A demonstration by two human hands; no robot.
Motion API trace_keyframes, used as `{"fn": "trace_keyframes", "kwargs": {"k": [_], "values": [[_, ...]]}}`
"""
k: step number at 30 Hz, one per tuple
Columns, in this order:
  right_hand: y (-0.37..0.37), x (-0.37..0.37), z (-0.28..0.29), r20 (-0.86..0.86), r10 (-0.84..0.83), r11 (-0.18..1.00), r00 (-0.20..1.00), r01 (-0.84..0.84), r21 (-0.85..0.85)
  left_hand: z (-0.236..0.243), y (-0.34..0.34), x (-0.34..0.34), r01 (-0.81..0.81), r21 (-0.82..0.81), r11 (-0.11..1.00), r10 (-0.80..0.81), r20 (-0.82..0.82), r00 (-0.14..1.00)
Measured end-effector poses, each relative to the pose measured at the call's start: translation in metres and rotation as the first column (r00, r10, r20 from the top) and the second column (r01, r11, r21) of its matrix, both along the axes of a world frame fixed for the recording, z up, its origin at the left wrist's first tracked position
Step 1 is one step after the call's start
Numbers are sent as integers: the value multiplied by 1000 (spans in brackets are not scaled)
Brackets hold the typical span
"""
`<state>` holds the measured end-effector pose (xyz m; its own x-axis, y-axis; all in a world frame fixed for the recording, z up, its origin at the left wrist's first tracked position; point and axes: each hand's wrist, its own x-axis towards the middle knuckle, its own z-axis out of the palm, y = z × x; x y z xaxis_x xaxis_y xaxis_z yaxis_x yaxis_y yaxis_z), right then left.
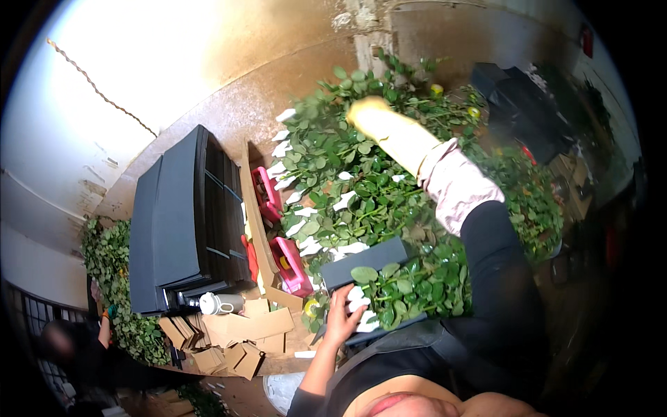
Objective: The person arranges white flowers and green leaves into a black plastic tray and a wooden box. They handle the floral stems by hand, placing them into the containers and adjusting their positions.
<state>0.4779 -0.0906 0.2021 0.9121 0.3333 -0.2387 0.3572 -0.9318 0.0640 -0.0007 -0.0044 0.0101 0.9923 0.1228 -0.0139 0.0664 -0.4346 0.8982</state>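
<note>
My bare left hand (338, 320) cups the white-covered flower heads (357, 300) at the left end of a leafy bunch (419, 283), its thumb and fingers on either side of them. This bunch lies close to my body in a dark box (365, 263), whose far side panel stands up. My right hand (372, 115), in a long yellow glove, stretches out over a big heap of leafy stems (361, 167) at the far side. Motion smears the glove's fingers, and leaves lie around them. A pink sleeve cuff (460, 184) covers the forearm.
Left of the heap stand pink bins (290, 266) beside a cardboard divider (258, 229) and a stack of dark flat boxes (177, 215). Cardboard pieces (253, 330) and a white mug (215, 304) lie nearer. Another person (90, 347) works at more greenery (135, 306) on the far left.
</note>
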Motion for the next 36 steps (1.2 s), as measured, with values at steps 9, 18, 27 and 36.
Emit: {"fn": "trace_keyframes", "kwargs": {"k": [9,18,27,36], "values": [[31,54,-195,254,265,957,930,-221,-190,17,0,4,-14,14,1000,15,-90,996],[-9,26,-73,709,170,502,684,-680,535,24,-2,4,-18,-47,999,10,-148,989],[-1,4,-65,230,217,809,949,-307,502,11,0,2,17,38,999,-15,-37,999],[-72,-66,-15,208,82,270,975,-222,937,1,-2,4,0,52,999,-4,60,998]]}}
